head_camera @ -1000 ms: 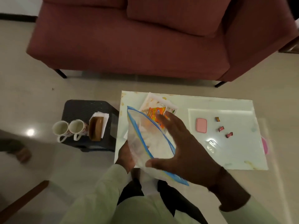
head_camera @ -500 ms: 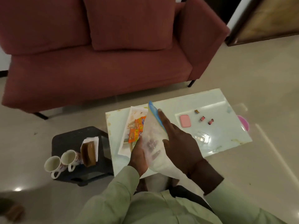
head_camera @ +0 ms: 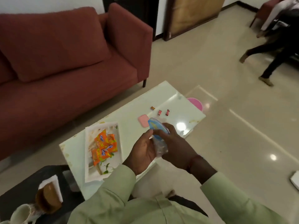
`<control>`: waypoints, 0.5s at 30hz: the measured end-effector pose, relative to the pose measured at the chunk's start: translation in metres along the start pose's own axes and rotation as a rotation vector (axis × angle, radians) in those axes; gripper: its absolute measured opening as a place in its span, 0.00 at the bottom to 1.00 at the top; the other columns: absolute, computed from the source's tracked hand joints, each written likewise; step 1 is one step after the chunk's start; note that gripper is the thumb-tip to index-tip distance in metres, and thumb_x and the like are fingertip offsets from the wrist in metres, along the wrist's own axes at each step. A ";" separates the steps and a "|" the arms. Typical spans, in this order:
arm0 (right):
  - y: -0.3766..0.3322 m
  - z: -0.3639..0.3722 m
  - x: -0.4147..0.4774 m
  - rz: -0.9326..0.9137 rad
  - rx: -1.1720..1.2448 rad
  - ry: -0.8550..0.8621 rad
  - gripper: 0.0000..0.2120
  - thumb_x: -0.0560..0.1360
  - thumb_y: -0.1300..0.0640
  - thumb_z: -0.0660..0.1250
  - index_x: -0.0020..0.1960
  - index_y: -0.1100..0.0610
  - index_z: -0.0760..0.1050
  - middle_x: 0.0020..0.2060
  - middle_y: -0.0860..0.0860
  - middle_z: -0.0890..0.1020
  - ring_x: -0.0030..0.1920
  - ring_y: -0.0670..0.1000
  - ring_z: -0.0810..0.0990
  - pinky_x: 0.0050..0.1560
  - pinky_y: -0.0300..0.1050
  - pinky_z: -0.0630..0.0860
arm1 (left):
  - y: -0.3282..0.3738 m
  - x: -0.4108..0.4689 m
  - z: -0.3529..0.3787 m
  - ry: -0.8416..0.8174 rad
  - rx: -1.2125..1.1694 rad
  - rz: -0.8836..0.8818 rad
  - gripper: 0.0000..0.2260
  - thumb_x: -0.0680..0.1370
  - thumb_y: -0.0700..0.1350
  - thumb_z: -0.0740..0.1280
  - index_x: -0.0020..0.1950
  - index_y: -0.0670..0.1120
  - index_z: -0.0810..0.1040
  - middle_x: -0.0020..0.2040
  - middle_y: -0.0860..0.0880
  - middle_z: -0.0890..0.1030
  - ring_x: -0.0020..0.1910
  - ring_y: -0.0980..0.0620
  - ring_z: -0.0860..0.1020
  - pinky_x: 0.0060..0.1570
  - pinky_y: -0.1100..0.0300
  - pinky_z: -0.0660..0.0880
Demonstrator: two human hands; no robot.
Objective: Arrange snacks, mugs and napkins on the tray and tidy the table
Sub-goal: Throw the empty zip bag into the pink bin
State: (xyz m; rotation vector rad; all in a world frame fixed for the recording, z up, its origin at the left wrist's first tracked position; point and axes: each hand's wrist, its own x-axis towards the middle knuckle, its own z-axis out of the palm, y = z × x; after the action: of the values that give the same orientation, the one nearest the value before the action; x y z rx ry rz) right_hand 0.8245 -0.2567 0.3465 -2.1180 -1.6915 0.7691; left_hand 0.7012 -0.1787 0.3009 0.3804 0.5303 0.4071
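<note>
A clear zip bag with a blue seal (head_camera: 157, 130) is bunched between my left hand (head_camera: 143, 151) and my right hand (head_camera: 175, 146), held above the white table (head_camera: 134, 117). Both hands grip it. To the left on the table lies a white tray (head_camera: 119, 152) holding several orange snack packets (head_camera: 104, 147). Three small wrapped candies (head_camera: 159, 112) and a pink flat object (head_camera: 143, 120) lie further back on the table. On a black stool (head_camera: 24, 189) at lower left stand a mug (head_camera: 21, 214), a brown napkin holder (head_camera: 47, 198) and white napkins (head_camera: 55, 180).
A red sofa (head_camera: 68, 65) stands close behind the table. A pink round thing (head_camera: 196, 104) peeks from under the table's far right corner. A person walks at the far right (head_camera: 275, 50). Shiny tiled floor lies to the right.
The camera has swung right and up. The orange packets are out of the bag and lie on the tray. The bag has been crumpled small between both hands.
</note>
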 end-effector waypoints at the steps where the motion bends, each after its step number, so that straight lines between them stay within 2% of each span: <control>1: 0.011 -0.007 -0.003 0.011 0.061 0.054 0.32 0.69 0.59 0.74 0.69 0.43 0.69 0.70 0.50 0.64 0.59 0.56 0.78 0.53 0.32 0.71 | -0.002 0.007 0.008 -0.007 0.121 0.020 0.17 0.76 0.50 0.65 0.62 0.47 0.80 0.63 0.42 0.80 0.60 0.46 0.80 0.60 0.51 0.76; 3: 0.038 -0.023 -0.013 0.058 0.164 0.141 0.25 0.68 0.58 0.75 0.63 0.47 0.74 0.62 0.50 0.71 0.54 0.52 0.78 0.49 0.26 0.68 | -0.008 0.021 0.027 0.020 0.560 0.092 0.10 0.77 0.50 0.66 0.56 0.56 0.82 0.57 0.51 0.84 0.57 0.49 0.81 0.53 0.56 0.79; 5: 0.067 -0.038 -0.021 0.114 0.250 0.241 0.18 0.66 0.59 0.77 0.54 0.52 0.79 0.55 0.52 0.77 0.51 0.51 0.79 0.49 0.26 0.68 | -0.016 0.038 0.041 0.112 0.986 0.189 0.08 0.76 0.52 0.69 0.54 0.62 0.80 0.55 0.58 0.82 0.55 0.53 0.79 0.49 0.64 0.77; 6: 0.080 -0.045 -0.023 0.161 0.306 0.297 0.15 0.65 0.61 0.78 0.50 0.53 0.79 0.51 0.52 0.79 0.50 0.51 0.79 0.48 0.27 0.69 | -0.019 0.044 0.043 0.152 1.115 0.235 0.14 0.72 0.55 0.72 0.56 0.65 0.77 0.58 0.60 0.79 0.57 0.56 0.77 0.48 0.67 0.74; 7: 0.095 -0.052 -0.026 0.228 0.375 0.342 0.14 0.65 0.62 0.78 0.47 0.53 0.79 0.48 0.51 0.81 0.48 0.50 0.79 0.47 0.29 0.70 | -0.025 0.054 0.048 0.141 1.191 0.264 0.23 0.68 0.58 0.75 0.60 0.67 0.72 0.62 0.61 0.74 0.60 0.60 0.74 0.50 0.68 0.72; 9: 0.123 -0.068 -0.030 0.360 0.563 0.356 0.13 0.65 0.68 0.75 0.43 0.53 0.79 0.42 0.50 0.81 0.44 0.51 0.79 0.46 0.38 0.74 | -0.041 0.070 0.061 -0.008 1.286 0.243 0.44 0.60 0.62 0.79 0.69 0.71 0.59 0.71 0.65 0.63 0.68 0.66 0.66 0.58 0.66 0.69; 11: 0.147 -0.080 -0.031 0.389 0.842 0.321 0.10 0.66 0.73 0.71 0.43 0.61 0.80 0.39 0.55 0.81 0.40 0.54 0.79 0.43 0.46 0.77 | -0.055 0.085 0.078 -0.151 1.513 0.273 0.57 0.55 0.66 0.80 0.74 0.69 0.48 0.75 0.66 0.55 0.74 0.64 0.57 0.67 0.58 0.66; 13: 0.168 -0.091 -0.033 0.386 1.079 0.304 0.08 0.70 0.75 0.67 0.49 0.71 0.78 0.40 0.61 0.80 0.41 0.58 0.78 0.42 0.48 0.77 | -0.070 0.103 0.099 -0.220 1.690 0.366 0.59 0.54 0.68 0.78 0.76 0.66 0.46 0.77 0.65 0.51 0.77 0.61 0.52 0.69 0.56 0.63; 15: 0.187 -0.102 -0.028 0.367 1.268 0.291 0.07 0.74 0.74 0.63 0.52 0.75 0.73 0.44 0.64 0.76 0.44 0.60 0.75 0.46 0.53 0.73 | -0.082 0.124 0.120 -0.244 1.640 0.415 0.55 0.55 0.66 0.79 0.75 0.64 0.53 0.76 0.62 0.56 0.75 0.63 0.55 0.67 0.63 0.64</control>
State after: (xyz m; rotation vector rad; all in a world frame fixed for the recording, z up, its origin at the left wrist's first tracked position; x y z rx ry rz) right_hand 1.0283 -0.3218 0.3300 -1.4429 -0.3635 1.1274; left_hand 0.8876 -0.2197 0.3091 2.1153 0.4410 0.2286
